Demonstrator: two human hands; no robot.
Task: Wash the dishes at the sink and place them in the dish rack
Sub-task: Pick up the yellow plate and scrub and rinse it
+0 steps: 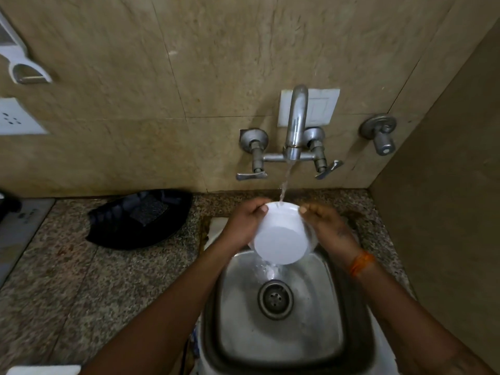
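Observation:
A white bowl (281, 234) is held over the steel sink (281, 342), tilted with its far rim up under the running tap (296, 123). My left hand (243, 226) grips its left side, thumb over the rim. My right hand (328, 228) grips its right side, thumb on the rim. Water falls from the spout onto the bowl's far edge and pours off its low side toward the drain (275, 300). No dish rack is in view.
A black tray-like container (140, 217) with a scrub pad (148, 209) lies on the granite counter (81, 280) left of the sink. Tiled walls stand behind and at right, with a separate valve (380, 133). A white object (43, 370) sits at the bottom left edge.

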